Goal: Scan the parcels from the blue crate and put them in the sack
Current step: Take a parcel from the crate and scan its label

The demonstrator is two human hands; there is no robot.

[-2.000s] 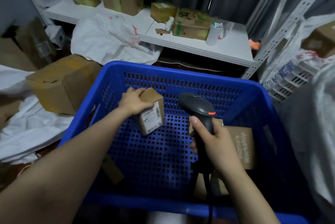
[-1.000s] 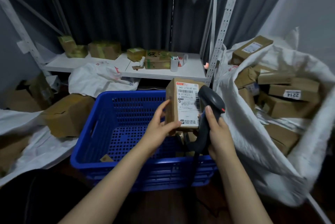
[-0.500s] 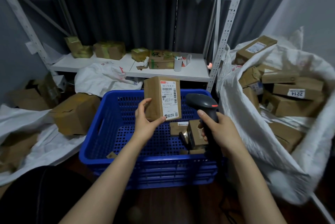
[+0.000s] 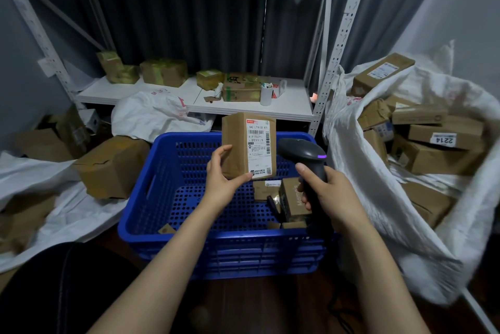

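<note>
While my left hand (image 4: 220, 182) pinches the parcel (image 4: 234, 148) low, I judge it light, stiff. My right hand (image 4: 335, 195) grips the scanner (image 4: 303, 152)

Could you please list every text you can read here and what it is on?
"642 L714-00 411": label on the parcel in the left hand.
"2214", upside down: sticker on a carton in the sack.
"Momo", rest hidden: small box in the blue crate.
Other label print: too small.
</note>
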